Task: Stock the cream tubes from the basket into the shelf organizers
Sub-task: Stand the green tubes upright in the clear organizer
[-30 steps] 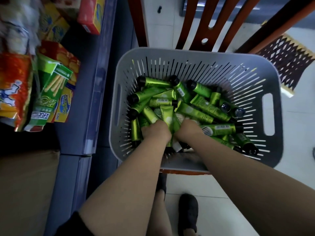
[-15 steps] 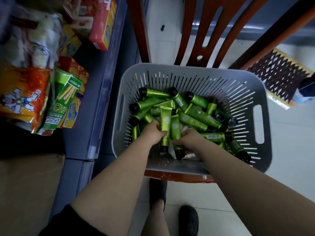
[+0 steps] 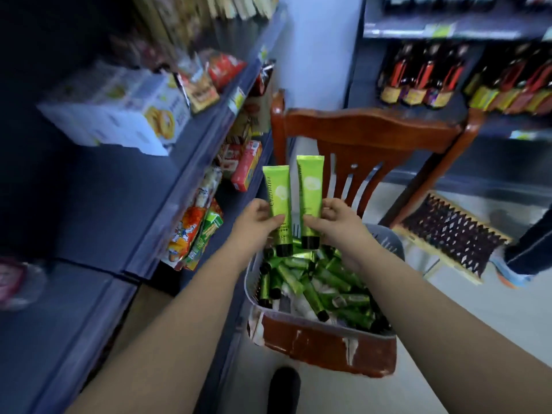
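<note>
Holding one tube each: left hand [image 3: 259, 218] pinches left tube [image 3: 279, 198], right hand [image 3: 334, 218] pinches right tube [image 3: 310, 192], caps down, above basket [image 3: 254, 282] on chair [image 3: 370, 130]. Step judged: carry to shelf. More tubes [image 3: 310, 279] remain. No organizers visible; next move needs locating one, probably on shelf [image 3: 185, 180] at left.

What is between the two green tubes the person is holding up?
Nothing. In the head view, the left hand's tube and the right hand's tube stand upright, side by side, apart; only the chair back shows through the gap.
</note>
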`<control>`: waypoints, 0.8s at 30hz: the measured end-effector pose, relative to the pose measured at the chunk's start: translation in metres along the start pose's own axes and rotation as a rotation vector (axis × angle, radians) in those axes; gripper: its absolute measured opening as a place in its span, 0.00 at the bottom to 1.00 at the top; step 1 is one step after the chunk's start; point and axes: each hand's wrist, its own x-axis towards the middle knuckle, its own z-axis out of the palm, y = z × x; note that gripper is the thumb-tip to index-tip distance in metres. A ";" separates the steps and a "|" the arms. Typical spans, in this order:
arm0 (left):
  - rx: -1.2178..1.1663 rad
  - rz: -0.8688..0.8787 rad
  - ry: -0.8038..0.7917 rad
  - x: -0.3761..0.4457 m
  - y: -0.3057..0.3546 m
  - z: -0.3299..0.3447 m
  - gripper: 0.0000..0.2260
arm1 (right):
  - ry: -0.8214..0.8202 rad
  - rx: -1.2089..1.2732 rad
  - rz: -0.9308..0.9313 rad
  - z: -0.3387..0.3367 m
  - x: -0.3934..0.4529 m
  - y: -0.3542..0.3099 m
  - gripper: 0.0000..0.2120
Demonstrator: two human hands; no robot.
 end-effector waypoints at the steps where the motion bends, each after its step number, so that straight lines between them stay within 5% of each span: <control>1: -0.016 0.043 0.024 -0.016 0.019 -0.007 0.07 | -0.020 0.003 -0.060 0.003 -0.015 -0.023 0.14; 12: -0.056 0.514 0.339 -0.225 0.195 -0.098 0.06 | -0.335 0.057 -0.514 0.061 -0.182 -0.211 0.14; 24: 0.056 0.683 0.800 -0.457 0.253 -0.221 0.12 | -0.842 0.125 -0.713 0.205 -0.337 -0.303 0.13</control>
